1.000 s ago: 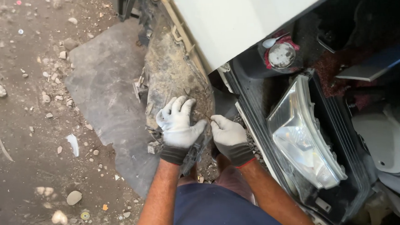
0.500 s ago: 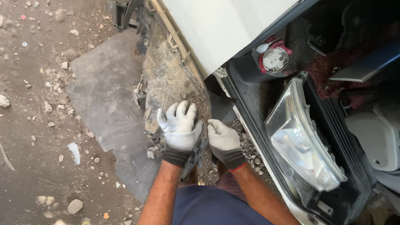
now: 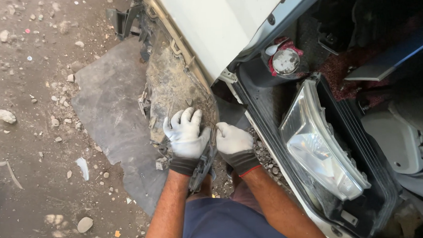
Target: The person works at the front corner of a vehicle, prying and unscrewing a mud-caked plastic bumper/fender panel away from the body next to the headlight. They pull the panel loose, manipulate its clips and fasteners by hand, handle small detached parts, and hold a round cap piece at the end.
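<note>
We found both gloved hands, left hand [image 3: 186, 137] and right hand [image 3: 233, 142], pressed against the mud-caked fender liner [image 3: 171, 87] under the white body panel [image 3: 216, 22]; its cracked plastic edge could have snapped or cut a glove.

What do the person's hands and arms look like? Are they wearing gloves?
Yes. Both the left hand and the right hand wear pale grey knit gloves, smudged with dirt, with dark ribbed cuffs. The right cuff has a thin red edge. The forearms are bare, with no sleeves showing.
</note>
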